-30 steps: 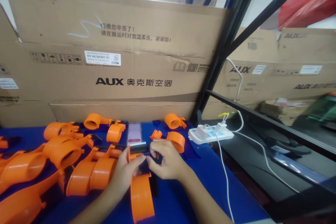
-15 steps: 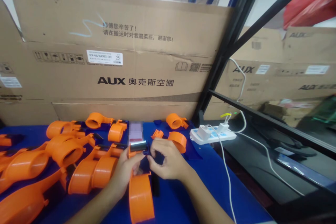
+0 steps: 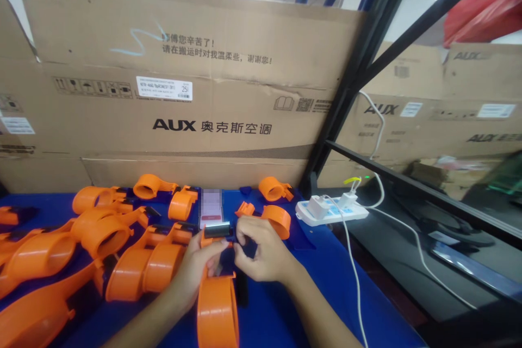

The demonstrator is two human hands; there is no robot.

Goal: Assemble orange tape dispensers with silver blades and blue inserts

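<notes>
My left hand (image 3: 198,261) is closed around the neck of an orange tape dispenser (image 3: 218,312), whose wide ring hangs below it near the front of the table. At the dispenser's upper end sit a dark roller (image 3: 217,230) and a toothed silver blade. My right hand (image 3: 261,250) has thumb and forefinger pinched together beside the right end of that roller; what is between the fingertips is too small to make out. Just behind both hands lies a phone (image 3: 211,207) with a lit screen.
Several orange tape dispensers (image 3: 106,234) crowd the left of the blue tabletop (image 3: 326,283). Another dispenser (image 3: 277,221) is behind my right hand. A white power strip (image 3: 331,210) with cables lies at the right, near a black frame post (image 3: 346,92). Cardboard (image 3: 212,92) stands along the back.
The held dispenser's upper end has shifted slightly right and its ring slightly left. A dark bit seen earlier at my right fingertips is now mostly hidden. My grip looks the same.
</notes>
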